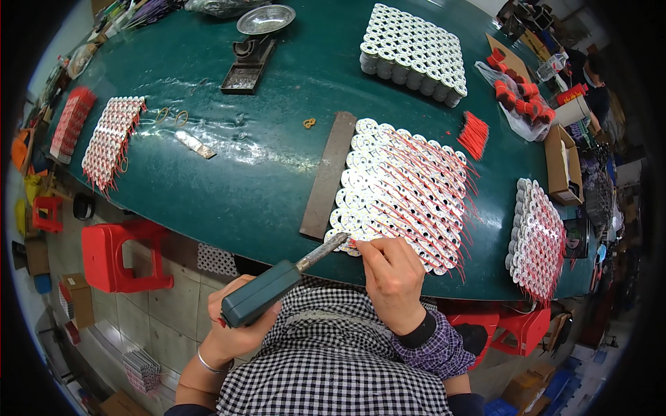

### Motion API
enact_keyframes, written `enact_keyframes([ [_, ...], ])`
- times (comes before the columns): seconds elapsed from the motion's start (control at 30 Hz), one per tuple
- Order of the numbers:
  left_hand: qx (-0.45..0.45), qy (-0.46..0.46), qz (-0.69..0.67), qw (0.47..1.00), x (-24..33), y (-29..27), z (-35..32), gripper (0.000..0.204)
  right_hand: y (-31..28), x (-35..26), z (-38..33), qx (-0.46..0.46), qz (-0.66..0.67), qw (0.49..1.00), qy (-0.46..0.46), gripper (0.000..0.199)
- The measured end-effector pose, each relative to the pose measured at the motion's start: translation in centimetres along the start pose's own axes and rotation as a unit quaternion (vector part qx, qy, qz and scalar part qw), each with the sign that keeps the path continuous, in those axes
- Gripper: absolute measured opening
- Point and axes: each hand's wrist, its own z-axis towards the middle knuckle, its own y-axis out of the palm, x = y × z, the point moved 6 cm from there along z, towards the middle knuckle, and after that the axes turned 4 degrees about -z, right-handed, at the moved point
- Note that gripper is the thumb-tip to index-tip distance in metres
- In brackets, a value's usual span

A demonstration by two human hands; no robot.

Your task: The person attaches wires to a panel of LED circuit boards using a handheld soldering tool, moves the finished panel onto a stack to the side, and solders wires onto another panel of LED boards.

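My left hand (243,336) is wrapped around the dark green handle of a soldering gun (262,294). Its metal barrel points up and right, with the tip at the lower left corner of a panel of round white circuit boards (361,184). Red wires (423,197) lie slantwise over most of that panel, their ends sticking out at the right side. At the panel's near edge, my right hand (397,281) pinches what looks like a red wire; the fingers partly hide it. A flat brown bar (329,177) lies along the panel's left side.
A stack of white round-board panels (413,52) stands at the back, with a red wire bundle (474,135) nearer. Wired panels lie at right (535,239) and left (113,139). A metal dish (266,19) tops a stand; red spools (527,100) sit back right. Red stools (121,256) flank me.
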Motion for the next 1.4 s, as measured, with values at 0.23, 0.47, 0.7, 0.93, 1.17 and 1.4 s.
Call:
enact_keyframes([
  [0.23,0.001,0.046,0.021,0.999,0.5,0.3,0.4,0.023,0.1,-0.2,0.1,-0.006,-0.004,1.0,0.009,0.022],
  [0.47,0.001,0.067,0.041,0.997,0.8,0.4,0.7,0.02,0.3,-0.2,0.0,-0.005,-0.017,1.0,0.01,0.023],
  [0.7,0.016,0.01,0.035,0.999,-0.2,-0.5,-0.5,0.019,0.4,-0.4,-0.1,0.006,-0.032,0.999,-0.003,0.017],
  [0.93,0.011,0.055,0.036,0.998,0.7,-0.2,-0.1,0.021,0.2,-0.4,-0.1,0.009,-0.02,1.0,0.008,0.023],
  [1.17,0.0,0.051,0.032,0.998,0.5,0.2,0.3,0.02,0.0,-0.5,0.0,0.007,-0.022,1.0,0.0,0.024],
  [1.4,0.006,0.062,0.032,0.998,0.6,0.4,0.4,0.018,0.1,-0.5,-0.2,0.011,-0.025,1.0,0.006,0.023],
])
